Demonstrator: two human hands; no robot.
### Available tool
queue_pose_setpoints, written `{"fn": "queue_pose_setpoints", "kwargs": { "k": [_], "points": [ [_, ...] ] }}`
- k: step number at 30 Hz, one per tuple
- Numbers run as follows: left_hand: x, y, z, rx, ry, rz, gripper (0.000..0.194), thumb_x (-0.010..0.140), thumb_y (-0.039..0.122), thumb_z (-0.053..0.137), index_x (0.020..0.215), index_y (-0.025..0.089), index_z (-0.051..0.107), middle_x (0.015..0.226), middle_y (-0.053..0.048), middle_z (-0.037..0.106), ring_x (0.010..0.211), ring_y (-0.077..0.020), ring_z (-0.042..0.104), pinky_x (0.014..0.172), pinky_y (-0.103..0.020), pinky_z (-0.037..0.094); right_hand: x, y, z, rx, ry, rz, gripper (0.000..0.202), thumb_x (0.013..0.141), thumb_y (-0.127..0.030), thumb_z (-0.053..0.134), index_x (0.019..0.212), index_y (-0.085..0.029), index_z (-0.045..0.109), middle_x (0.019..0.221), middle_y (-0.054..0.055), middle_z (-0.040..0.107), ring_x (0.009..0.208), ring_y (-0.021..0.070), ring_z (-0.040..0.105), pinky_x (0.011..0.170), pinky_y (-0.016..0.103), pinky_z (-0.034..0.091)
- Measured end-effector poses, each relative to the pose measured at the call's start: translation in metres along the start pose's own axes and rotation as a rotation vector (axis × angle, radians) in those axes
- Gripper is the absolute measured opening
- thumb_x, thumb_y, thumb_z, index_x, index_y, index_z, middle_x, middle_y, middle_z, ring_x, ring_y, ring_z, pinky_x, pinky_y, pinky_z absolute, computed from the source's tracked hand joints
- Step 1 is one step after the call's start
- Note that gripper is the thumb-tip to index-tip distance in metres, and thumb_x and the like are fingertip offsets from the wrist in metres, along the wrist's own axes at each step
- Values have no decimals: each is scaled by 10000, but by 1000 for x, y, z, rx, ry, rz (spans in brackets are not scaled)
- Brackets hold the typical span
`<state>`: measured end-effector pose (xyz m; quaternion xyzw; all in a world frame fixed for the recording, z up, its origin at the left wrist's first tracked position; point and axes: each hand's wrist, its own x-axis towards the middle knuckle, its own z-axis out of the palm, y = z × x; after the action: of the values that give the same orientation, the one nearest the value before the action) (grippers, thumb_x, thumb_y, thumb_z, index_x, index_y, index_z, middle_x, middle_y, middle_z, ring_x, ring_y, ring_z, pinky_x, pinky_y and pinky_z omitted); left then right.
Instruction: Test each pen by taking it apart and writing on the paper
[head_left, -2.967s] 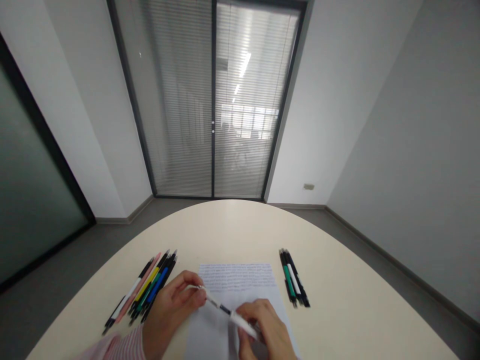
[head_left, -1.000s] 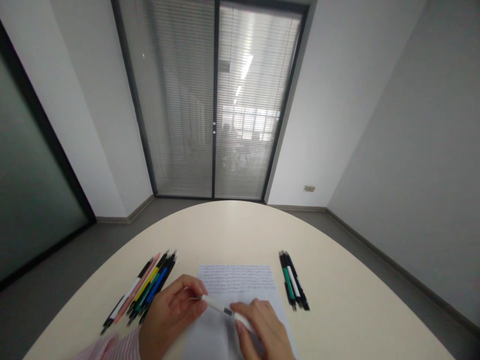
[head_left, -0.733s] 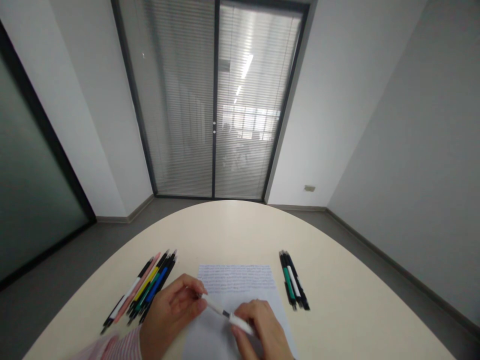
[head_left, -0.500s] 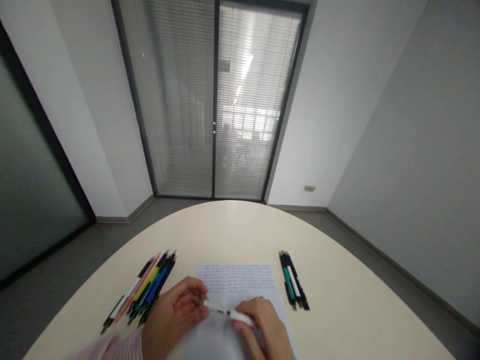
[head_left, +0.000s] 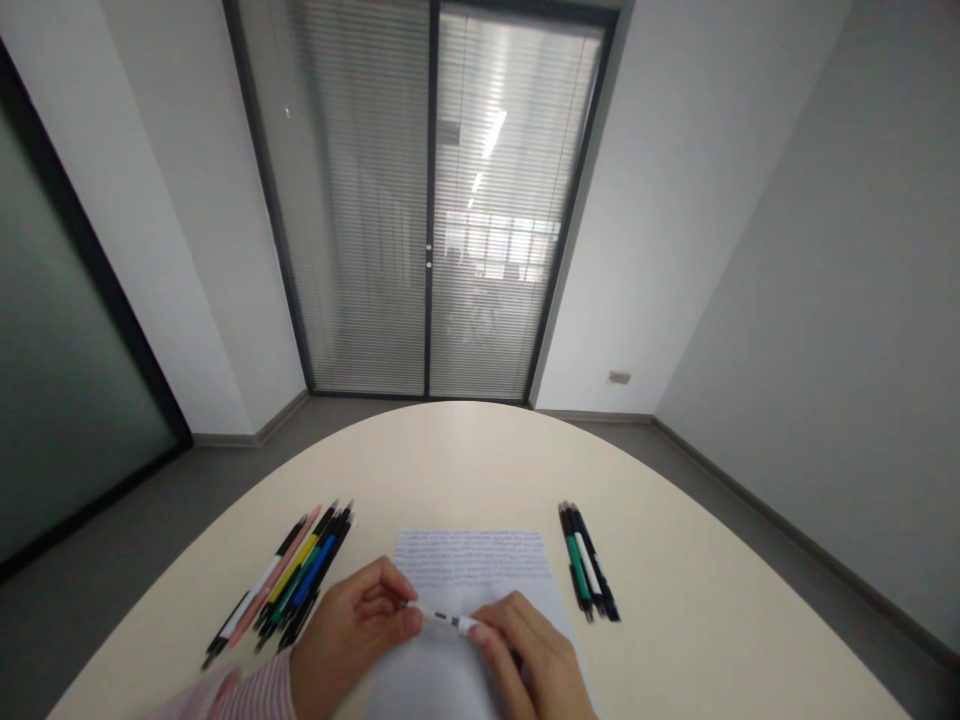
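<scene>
Pink-striped sleeve is leading into the left hand, whose thumb and fingertips are pinching one end of the thin part of a white pen; the right hand is gripping the thicker barrel end. Pen is spanning the gap between the hands, over the paper; whether thin part and barrel are joined or just lined up is not showing clearly. For a good job, the left pinch should be staying light, the right hand steady, both parts running in one straight line, since a tilt would likely be making the thin part bind or bend. Fingers are hiding both ends, so feel is probably mattering more than sight. Around, left to right: a cluster of pens is lying on the table, black, white, pink, yellow, green and blue showing, lower ends just beside the left hand, so a careless wrist could be knocking them. Paper is lying under the hands, lines of writing across its top. Right of it, a smaller pen group is lying apart from the right hand, not blocking anything. Glass door is standing beyond.
</scene>
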<state>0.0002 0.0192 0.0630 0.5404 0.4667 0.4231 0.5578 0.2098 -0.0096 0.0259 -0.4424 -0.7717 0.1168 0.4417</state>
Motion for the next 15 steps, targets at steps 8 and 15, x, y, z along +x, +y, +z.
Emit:
{"fn": "queue_pose_setpoints", "kwargs": {
  "k": [8,15],
  "points": [
    [-1,-4,-1,-31,-36,-19,329,596,367,814,690,176,562,668,-36,702,674,-179,655,604,-233,490,5,1,-7,62,-27,43,155,934,-324,464,843,-229,546,746,1,602,633,144,589,560,222,459],
    [-1,-9,-4,-65,-43,-22,321,628,368,806,722,180,563,684,-34,715,666,-171,657,595,-227,487,5,2,-6,101,-27,109,152,871,-340,554,956,-216,530,802,15,586,655,157,571,582,242,461]
  ]
}}
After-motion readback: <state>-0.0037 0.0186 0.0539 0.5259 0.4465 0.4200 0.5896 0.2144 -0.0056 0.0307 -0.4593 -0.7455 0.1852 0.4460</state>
